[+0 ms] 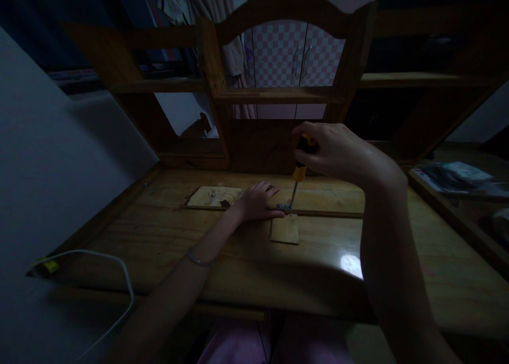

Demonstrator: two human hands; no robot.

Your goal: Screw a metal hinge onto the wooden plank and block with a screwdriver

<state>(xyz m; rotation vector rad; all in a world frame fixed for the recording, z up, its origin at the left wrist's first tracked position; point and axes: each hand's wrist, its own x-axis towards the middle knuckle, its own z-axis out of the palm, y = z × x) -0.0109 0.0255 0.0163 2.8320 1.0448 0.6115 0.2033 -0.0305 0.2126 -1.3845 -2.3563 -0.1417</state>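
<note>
A yellow and black screwdriver (pixel 300 170) is gripped by its handle in my right hand (pixel 334 152). Its shaft points down, and the tip meets a small metal plate (pixel 283 207) on a long wooden board (pixel 326 200). Pressed flat on that board, just left of the metal piece, is my left hand (pixel 257 200), fingers stretched out. Left of this hand the board carries a pale, torn patch with a dark spot. A small square wooden piece (pixel 284 230) lies in front of the metal plate, near my left thumb.
The wooden desk (pixel 191 274) holds all of this, with a wooden shelf unit (pixel 278 94) along its back. A white cable (pixel 126 274) curves at the left beside a yellow object (pixel 46 267). Plastic-wrapped items (pixel 453 175) lie at the right. A white wall (pixel 59 157) borders the left.
</note>
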